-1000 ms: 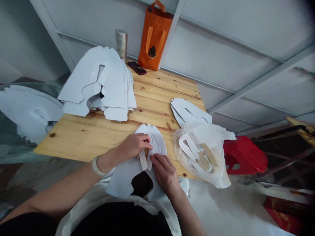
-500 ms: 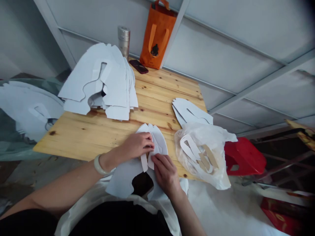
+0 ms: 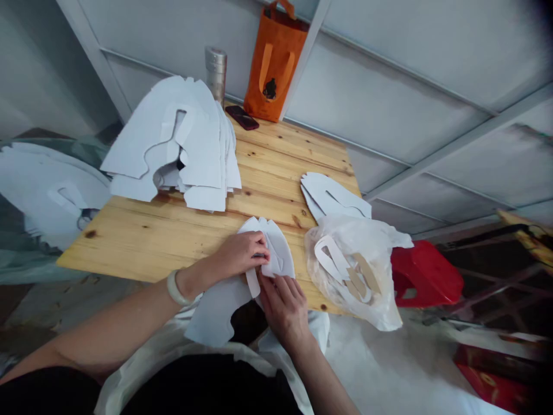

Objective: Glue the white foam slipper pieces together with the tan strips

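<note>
A white cut-out sheet [image 3: 213,314] with a notched top lies at the table's front edge, its lower part hanging over my lap. My left hand [image 3: 248,252] is closed on its folded upper part, near a narrow white strip [image 3: 253,282]. Just below and to the right, my right hand [image 3: 283,305] has bent fingers pressed together at the sheet's inner edge; what they pinch is hidden. A dark opening shows between the sheet's two lower lobes.
On the wooden table [image 3: 142,236] stand a stack of white cut-outs [image 3: 199,138], a metal flask [image 3: 215,75], a phone [image 3: 242,117], an orange bag [image 3: 276,63], more cut-outs [image 3: 334,196] and a plastic bag of scraps [image 3: 380,236]. A red stool [image 3: 427,276] is at right.
My right hand has shifted slightly down and left along the sheet, covering more of its right lower lobe. My left hand keeps nearly the same place.
</note>
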### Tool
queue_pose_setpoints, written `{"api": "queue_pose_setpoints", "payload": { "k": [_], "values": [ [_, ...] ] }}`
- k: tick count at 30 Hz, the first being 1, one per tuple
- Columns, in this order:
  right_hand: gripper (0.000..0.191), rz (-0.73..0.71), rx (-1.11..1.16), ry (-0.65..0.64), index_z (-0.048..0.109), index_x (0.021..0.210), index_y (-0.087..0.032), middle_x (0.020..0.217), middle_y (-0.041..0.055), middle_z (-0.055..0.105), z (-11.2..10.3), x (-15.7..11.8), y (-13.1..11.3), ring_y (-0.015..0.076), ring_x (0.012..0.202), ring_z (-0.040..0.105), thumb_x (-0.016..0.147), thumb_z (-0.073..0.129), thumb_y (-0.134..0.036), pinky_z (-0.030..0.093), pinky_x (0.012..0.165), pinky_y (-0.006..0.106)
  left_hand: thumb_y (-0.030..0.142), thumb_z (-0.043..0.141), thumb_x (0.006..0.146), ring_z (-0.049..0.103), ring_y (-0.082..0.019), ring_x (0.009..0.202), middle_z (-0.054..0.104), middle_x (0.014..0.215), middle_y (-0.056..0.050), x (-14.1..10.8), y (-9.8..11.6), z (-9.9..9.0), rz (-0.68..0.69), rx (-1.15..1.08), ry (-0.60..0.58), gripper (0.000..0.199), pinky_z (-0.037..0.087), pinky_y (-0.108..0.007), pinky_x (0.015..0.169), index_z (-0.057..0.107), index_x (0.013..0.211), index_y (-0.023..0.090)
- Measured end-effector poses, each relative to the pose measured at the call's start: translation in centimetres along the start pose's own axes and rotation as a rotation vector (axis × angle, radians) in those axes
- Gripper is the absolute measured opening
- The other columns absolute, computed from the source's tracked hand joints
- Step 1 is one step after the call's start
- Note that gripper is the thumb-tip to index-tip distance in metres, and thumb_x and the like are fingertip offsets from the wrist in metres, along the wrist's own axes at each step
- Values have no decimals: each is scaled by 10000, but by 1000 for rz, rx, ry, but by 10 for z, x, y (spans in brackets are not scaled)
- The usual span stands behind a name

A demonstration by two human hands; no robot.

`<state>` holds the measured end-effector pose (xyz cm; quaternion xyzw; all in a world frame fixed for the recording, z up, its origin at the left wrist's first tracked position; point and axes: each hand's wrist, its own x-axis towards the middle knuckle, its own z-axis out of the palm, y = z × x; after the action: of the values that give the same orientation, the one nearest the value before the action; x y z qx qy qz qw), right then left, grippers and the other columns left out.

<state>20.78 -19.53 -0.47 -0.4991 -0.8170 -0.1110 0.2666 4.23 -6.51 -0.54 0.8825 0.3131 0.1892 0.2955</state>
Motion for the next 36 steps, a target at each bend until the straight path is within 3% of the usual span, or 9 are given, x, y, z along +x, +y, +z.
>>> {"api": "queue_pose_setpoints", "payload": {
  "k": [5, 10, 17, 24, 32, 36],
  "values": [
    [216, -37, 7, -22, 710, 1136, -110, 941, 97, 726, 4, -1, 1, 199, 815, 611, 1038, 520, -77, 511, 752, 346, 241, 724, 934, 672, -174, 920, 707, 1068, -23, 1, -1, 0, -18, -7, -25, 98, 485, -279, 817, 822, 924, 231],
    [278, -54, -13, 86, 727, 1133, -124, 1103, 123, 740, 2, -15, -7, 257, 985, 645, 1009, 499, -25, 534, 846, 392, 240, 734, 928, 673, -165, 929, 713, 1071, -13, 1, 0, -1, -23, 14, -20, 98, 485, -264, 814, 829, 950, 245],
    [256, -68, 32, 74, 748, 1128, -112, 1027, 82, 784, -5, -34, -26, 264, 982, 689, 1017, 527, -44, 541, 883, 404, 228, 773, 914, 680, -161, 909, 721, 1042, -11, 0, 2, 0, -27, 6, 5, 81, 486, -264, 802, 833, 966, 236],
    [335, -49, 6, 25, 747, 1175, -101, 1134, 92, 787, -10, -38, -41, 281, 1062, 700, 1031, 448, -55, 559, 908, 402, 252, 766, 917, 690, -167, 910, 719, 1051, -15, -2, 1, 2, 1, 50, 50, 80, 502, -276, 797, 827, 968, 242],
    [347, -65, 91, 21, 709, 1226, -69, 1187, 127, 748, -12, -41, -49, 278, 1172, 669, 1023, 429, -44, 562, 1049, 415, 266, 811, 869, 697, -191, 940, 712, 1038, -22, -5, 0, 2, 47, 45, 65, 86, 520, -294, 798, 804, 949, 235],
    [268, 33, 66, 87, 716, 1172, -118, 1119, 135, 699, -6, -42, -46, 279, 1129, 660, 988, 535, -45, 613, 942, 400, 258, 779, 894, 694, -183, 921, 708, 1039, -24, -5, -2, 2, 51, 40, 67, 82, 519, -291, 792, 807, 967, 237]
  ]
}}
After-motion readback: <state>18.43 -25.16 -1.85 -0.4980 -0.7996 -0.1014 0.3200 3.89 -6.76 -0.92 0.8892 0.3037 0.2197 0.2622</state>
